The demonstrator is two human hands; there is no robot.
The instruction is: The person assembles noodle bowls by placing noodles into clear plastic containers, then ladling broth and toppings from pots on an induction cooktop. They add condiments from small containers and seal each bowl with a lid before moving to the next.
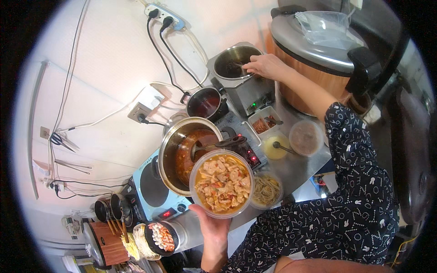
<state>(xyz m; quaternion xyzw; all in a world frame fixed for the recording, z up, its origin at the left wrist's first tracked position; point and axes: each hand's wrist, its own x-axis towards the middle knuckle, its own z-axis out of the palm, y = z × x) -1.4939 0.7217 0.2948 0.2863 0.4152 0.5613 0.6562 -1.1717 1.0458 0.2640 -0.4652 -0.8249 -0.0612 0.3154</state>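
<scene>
My left hand (213, 224) supports a clear round plastic bowl (223, 182) from below, its fingers mostly hidden beneath. Meat slices in orange-red broth fill the bowl, with noodles showing at the edge. My right hand (267, 67) is closed on the handle of a metal utensil (240, 65) that dips into a deep steel warmer pot (246, 82); the utensil's head is hidden in the dark interior. Just behind the bowl, a large steel pot (169, 175) of reddish stew has a black-handled ladle (214, 145) resting in it.
A small pot (207, 103) of dark red liquid stands near the wall. To the right are a condiment box (265, 122), a yellow-filled tub (275, 148), a brown-filled tub (306, 138) and a noodle bowl (267, 190). A blue cooktop (154, 184) and a large wood-look cooker (300, 86) flank these.
</scene>
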